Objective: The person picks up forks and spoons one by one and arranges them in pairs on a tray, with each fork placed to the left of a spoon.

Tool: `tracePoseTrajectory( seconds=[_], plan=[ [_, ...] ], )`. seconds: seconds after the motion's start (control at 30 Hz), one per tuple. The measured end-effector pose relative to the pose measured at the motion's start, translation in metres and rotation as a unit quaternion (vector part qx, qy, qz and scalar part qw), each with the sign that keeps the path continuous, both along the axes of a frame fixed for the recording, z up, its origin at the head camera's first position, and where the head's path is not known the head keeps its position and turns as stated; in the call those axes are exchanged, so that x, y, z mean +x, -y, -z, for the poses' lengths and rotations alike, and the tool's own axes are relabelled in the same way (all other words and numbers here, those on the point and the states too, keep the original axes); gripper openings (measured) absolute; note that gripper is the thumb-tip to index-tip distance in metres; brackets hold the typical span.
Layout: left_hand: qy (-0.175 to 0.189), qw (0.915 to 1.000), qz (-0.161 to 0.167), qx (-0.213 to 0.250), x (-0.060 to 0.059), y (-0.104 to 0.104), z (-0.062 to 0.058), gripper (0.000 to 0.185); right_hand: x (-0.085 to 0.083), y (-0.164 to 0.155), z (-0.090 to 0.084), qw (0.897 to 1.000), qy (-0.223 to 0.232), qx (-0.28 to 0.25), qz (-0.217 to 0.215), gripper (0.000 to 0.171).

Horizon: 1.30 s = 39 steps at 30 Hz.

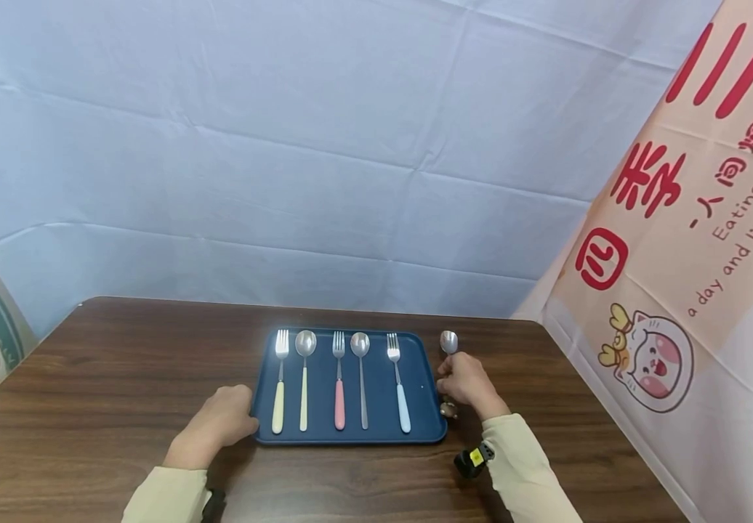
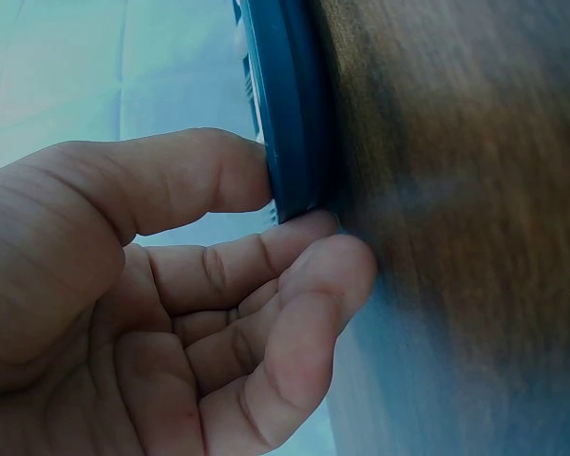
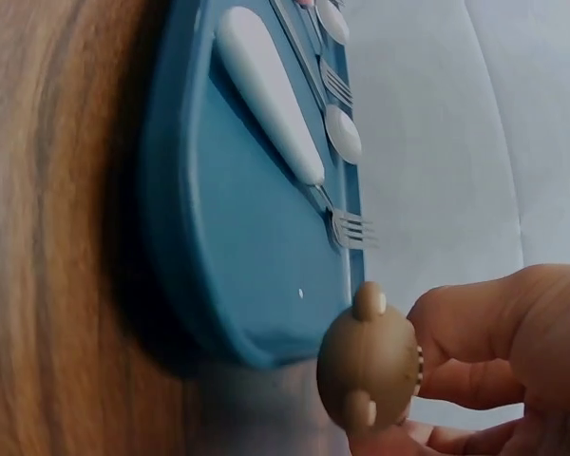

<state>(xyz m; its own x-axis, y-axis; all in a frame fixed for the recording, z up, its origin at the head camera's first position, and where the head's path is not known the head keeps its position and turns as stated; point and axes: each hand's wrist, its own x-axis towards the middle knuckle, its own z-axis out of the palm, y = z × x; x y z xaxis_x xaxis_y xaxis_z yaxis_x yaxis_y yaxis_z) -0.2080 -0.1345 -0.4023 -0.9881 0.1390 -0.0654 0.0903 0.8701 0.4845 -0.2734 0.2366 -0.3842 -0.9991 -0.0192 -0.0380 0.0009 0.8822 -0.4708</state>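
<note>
1. While a blue tray (image 1: 425, 378) of forks and spoons is being steadied on a wooden table (image 1: 121, 378), a spoon (image 1: 449, 341) is being held just off the tray's right edge by the right hand (image 1: 464, 385).
2. The spoon is being gripped around its handle by curled fingers (image 3: 484, 328); its steel bowl is pointing away from the person, and a brown bear-shaped knob (image 3: 370, 366) at its near end is being shown close to the tray's near right corner in the right wrist view.
3. Its long axis is being kept parallel to the five pieces lying in the tray, with the open slot lying just to the hand's left, beyond the blue-handled fork (image 1: 399, 388).
4. The tray's near left corner is being pinched by the left hand (image 1: 222, 421), thumb (image 2: 190, 180) on the rim and fingertips tucked beneath it.
5. Of the two hands, the right is being kept nearer to that open slot.
</note>
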Motion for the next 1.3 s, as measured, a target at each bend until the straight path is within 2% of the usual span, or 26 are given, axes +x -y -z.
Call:
tracePoseTrajectory(
  seconds=[0.33, 0.53, 1.03, 1.3],
  plan=[
    [0.003, 1.0, 0.001, 0.002, 0.0, 0.0, 0.001, 0.015, -0.001, 0.015, 0.004, 1.0, -0.001, -0.012, -0.008, 0.016],
    [0.005, 1.0, -0.001, 0.0, 0.0, 0.0, 0.0, 0.014, -0.001, 0.021, 0.005, 0.999, -0.019, -0.016, -0.03, 0.022],
    [0.006, 1.0, 0.001, -0.002, 0.0, 0.0, -0.002, 0.014, 0.001, 0.032, 0.014, 0.996, -0.016, -0.028, -0.081, 0.025],
    [0.0, 1.0, 0.0, -0.002, 0.001, -0.001, -0.001, 0.014, 0.001, 0.034, 0.019, 0.996, -0.011, -0.006, -0.094, 0.024]
  ],
)
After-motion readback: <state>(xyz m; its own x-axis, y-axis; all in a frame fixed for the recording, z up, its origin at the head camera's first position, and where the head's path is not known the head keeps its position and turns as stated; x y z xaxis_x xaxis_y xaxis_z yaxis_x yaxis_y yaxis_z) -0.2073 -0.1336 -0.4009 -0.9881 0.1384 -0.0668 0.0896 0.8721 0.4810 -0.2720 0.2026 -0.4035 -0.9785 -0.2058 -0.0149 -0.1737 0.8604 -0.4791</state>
